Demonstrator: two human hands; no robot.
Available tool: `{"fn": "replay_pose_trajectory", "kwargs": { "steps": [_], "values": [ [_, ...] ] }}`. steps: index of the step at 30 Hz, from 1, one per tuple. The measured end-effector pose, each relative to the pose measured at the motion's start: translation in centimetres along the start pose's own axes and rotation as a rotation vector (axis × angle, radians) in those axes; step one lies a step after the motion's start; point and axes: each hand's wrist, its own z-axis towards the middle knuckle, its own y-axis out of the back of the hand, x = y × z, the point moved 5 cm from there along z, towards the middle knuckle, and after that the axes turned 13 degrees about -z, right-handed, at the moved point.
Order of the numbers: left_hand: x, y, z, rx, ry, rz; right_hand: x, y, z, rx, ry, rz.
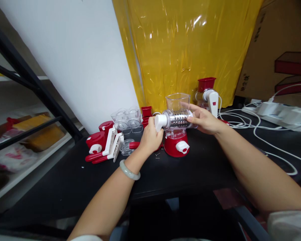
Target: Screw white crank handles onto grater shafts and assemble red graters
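A rotary drum grater stands upright on the table, with a clear hopper [175,98], a perforated metal drum [178,118] and a red base [172,143]. A white knob [182,147] is on the base's front. My left hand [150,136] is closed round the white crank handle [161,121] at the drum's left end. Part of the crank is hidden by my fingers. On the opposite side, my right hand [203,119] grips the clear housing by the drum's right end, thumb in front, fingers partly behind the hopper. Small screws [157,154] lie left of the base.
To the left are red bases [96,139], white cranks with red grips [110,145], clear housings [127,117] and red pushers [146,112]. Another grater [212,100] stands behind my right hand. White cables [251,122] and a power strip [278,113] occupy the right side.
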Motion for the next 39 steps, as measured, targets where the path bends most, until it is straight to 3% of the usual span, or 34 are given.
{"fn": "replay_pose_trajectory", "kwargs": {
  "steps": [9, 15, 22, 31, 39],
  "values": [
    [-0.1, 0.1, 0.0, 0.007, -0.028, -0.048, -0.9, 0.3, 0.0, -0.055, -0.022, -0.006],
    [-0.8, 0.4, -0.2, 0.087, -0.008, -0.252, -3.0, 1.7, 0.1, -0.143, -0.116, 0.026],
    [-2.0, 0.5, 0.8, 0.049, 0.056, -0.3, -2.5, 1.0, 0.0, 0.069, -0.075, -0.034],
    [-2.1, 0.1, 1.2, -0.036, 0.109, -0.234, -2.6, 0.0, -0.1, 0.206, -0.105, -0.071],
    [-2.3, 0.4, 1.4, 0.046, 0.167, -0.285, -3.0, 0.1, 0.1, 0.176, -0.081, -0.06]
  ]
}}
